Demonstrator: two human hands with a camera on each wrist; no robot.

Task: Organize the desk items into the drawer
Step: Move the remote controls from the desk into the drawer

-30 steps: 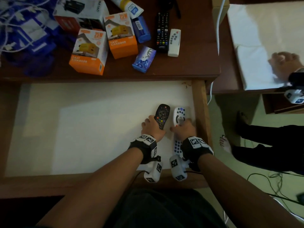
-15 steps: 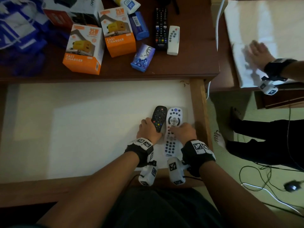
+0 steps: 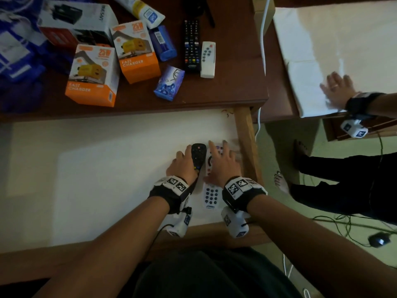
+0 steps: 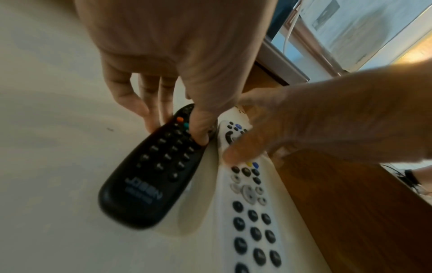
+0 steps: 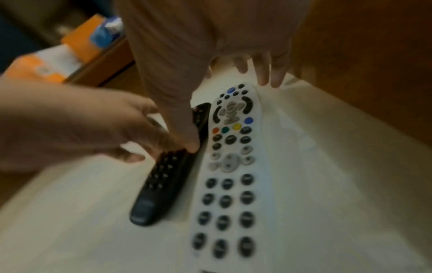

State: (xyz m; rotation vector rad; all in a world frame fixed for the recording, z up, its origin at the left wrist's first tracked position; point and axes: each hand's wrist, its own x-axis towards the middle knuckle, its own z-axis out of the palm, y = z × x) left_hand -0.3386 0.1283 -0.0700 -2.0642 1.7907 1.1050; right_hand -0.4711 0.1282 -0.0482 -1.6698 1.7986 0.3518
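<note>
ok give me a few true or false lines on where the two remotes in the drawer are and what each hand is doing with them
1. The black remote and the white remote lie side by side in the drawer. True.
2. The left hand is empty. False: its thumb and fingers grip the black remote.
3. The right hand has its fingers spread over the white remote. True.
4. The white remote sits on the black one's left. False: it lies on the right, nearer the drawer's side wall.
5. Both orange charger boxes are already in the drawer. False: they stand on the desk top.
</note>
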